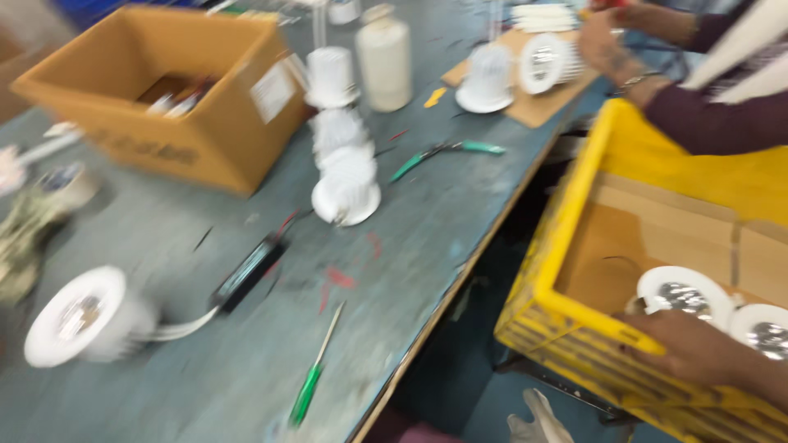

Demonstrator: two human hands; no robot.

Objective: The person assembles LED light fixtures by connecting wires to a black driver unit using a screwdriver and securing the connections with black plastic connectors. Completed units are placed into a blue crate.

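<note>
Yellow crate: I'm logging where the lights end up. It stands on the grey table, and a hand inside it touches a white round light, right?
Not quite. The head view shows the yellow crate beside the grey table, past its edge and lower down, not on it. The rest holds: the right hand touches a white round light inside the crate.

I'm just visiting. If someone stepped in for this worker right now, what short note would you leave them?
Right hand: inside the yellow crate, on a white round lamp; grip unclear through blur.
Left hand: out of view.
Done: a second lamp lies beside it in the crate.
Left: on the table, a stack of lamps, one wired lamp, a green screwdriver, a cardboard box.
A co-worker's hand is at the far end.
</note>
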